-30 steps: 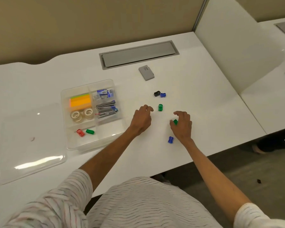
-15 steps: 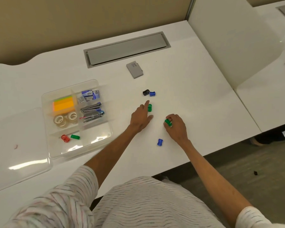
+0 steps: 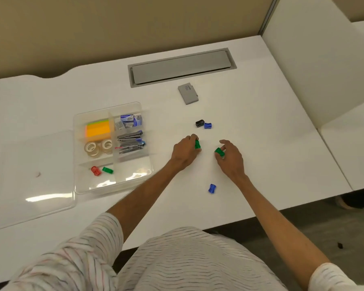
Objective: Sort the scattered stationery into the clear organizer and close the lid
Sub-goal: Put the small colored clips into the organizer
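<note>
My left hand [image 3: 186,151] pinches a green sharpener [image 3: 197,144] on the white desk. My right hand [image 3: 230,157] pinches a second green sharpener [image 3: 219,151] just to its right. A black sharpener [image 3: 199,123] and a blue sharpener [image 3: 207,125] lie together beyond the hands. Another blue sharpener [image 3: 212,188] lies near my right wrist. The clear organizer [image 3: 78,186] stands open at the left, holding sticky notes, tape rolls, staplers, staple boxes, a red sharpener [image 3: 96,170] and a green sharpener [image 3: 107,170]. Its clear lid [image 3: 33,181] lies flat to its left.
A grey flat box [image 3: 188,94] lies behind the sharpeners, in front of a grey cable hatch [image 3: 182,67] set into the desk. A white partition [image 3: 324,66] borders the desk on the right. The desk's front edge runs close to my body.
My left hand has closed its fingers round the green sharpener it was only touching. My right hand still holds its green sharpener. The camera view has shifted.
</note>
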A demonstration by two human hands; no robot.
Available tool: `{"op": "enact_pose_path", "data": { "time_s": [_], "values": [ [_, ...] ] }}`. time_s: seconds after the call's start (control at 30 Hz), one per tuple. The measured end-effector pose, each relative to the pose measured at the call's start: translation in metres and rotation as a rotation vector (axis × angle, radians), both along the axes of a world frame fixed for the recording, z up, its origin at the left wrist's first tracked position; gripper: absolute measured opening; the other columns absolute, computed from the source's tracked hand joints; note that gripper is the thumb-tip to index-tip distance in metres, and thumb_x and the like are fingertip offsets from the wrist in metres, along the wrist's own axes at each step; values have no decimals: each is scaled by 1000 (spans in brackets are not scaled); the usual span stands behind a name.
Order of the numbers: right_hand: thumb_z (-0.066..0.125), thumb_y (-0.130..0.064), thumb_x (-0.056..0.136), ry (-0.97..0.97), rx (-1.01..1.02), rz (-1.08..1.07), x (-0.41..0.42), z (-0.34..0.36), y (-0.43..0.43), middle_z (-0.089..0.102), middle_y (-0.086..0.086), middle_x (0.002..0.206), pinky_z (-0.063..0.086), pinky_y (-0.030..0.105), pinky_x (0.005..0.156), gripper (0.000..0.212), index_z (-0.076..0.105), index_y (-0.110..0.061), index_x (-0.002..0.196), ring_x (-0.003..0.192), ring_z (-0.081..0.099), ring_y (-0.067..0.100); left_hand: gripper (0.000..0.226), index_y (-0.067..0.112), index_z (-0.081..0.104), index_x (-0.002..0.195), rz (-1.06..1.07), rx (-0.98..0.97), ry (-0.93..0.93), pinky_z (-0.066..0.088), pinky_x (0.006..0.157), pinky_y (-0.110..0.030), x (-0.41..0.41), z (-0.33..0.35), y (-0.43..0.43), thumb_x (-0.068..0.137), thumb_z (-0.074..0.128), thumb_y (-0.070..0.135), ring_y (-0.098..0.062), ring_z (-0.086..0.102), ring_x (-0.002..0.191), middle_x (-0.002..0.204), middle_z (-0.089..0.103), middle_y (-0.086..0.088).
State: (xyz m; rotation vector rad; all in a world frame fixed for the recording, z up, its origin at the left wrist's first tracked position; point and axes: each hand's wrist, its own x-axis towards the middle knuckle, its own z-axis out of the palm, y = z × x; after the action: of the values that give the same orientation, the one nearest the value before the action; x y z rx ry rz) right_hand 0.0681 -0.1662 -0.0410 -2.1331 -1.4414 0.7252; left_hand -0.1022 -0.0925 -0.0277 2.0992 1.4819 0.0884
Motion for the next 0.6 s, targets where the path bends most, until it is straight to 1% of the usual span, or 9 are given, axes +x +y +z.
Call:
{"op": "enact_pose_path", "data": {
  "time_s": [0.07, 0.13, 0.3, 0.4, 0.5, 0.6],
  "values": [
    [62, -19, 91, -12, 26, 22, -10, 7, 10, 62, 2, 113, 45, 35, 96, 42, 50, -18, 131, 107, 57, 20, 38, 16, 45, 129, 19, 49, -25, 48, 86, -38, -13, 6, 1, 95, 55, 31, -25, 57, 106, 121, 58, -8],
    [62, -18, 91, -33, 47, 51, -24, 13, 21, 63, 2, 117, 39, 34, 98, 42, 51, -18, 132, 112, 56, 20, 37, 16, 45, 127, 58, 103, -54, 49, 85, -39, -27, 13, 2, 95, 55, 29, -26, 57, 105, 119, 59, -8],
    [59, -19, 94, -31, 143, 131, -72, 25, 43, 65, 1, 121, 33, 32, 94, 39, 53, -19, 132, 113, 57, 19, 35, 18, 50, 126, 167, 224, -127, 51, 83, -38, -70, 28, -1, 94, 56, 33, -21, 57, 106, 116, 62, -3],
    [60, -22, 94, -12, 201, 195, -105, 30, 54, 64, 0, 124, 34, 36, 96, 36, 56, -21, 130, 111, 59, 19, 38, 18, 51, 129, 197, 271, -125, 52, 85, -39, -102, 37, -6, 95, 56, 33, -22, 54, 110, 120, 62, -4],
    [60, -27, 94, -14, 220, 262, -140, 35, 64, 63, -1, 126, 35, 38, 98, 35, 56, -21, 129, 113, 59, 19, 39, 19, 52, 129, 288, 308, -150, 51, 86, -36, -136, 45, -12, 93, 59, 33, -22, 57, 107, 120, 62, -6],
    [60, -29, 94, -29, 253, 320, -176, 39, 68, 64, -2, 123, 35, 39, 95, 33, 58, -22, 126, 110, 59, 19, 42, 18, 54, 128, 362, 355, -167, 50, 86, -36, -170, 50, -20, 90, 61, 34, -22, 59, 109, 121, 63, -6]
  ]
}}
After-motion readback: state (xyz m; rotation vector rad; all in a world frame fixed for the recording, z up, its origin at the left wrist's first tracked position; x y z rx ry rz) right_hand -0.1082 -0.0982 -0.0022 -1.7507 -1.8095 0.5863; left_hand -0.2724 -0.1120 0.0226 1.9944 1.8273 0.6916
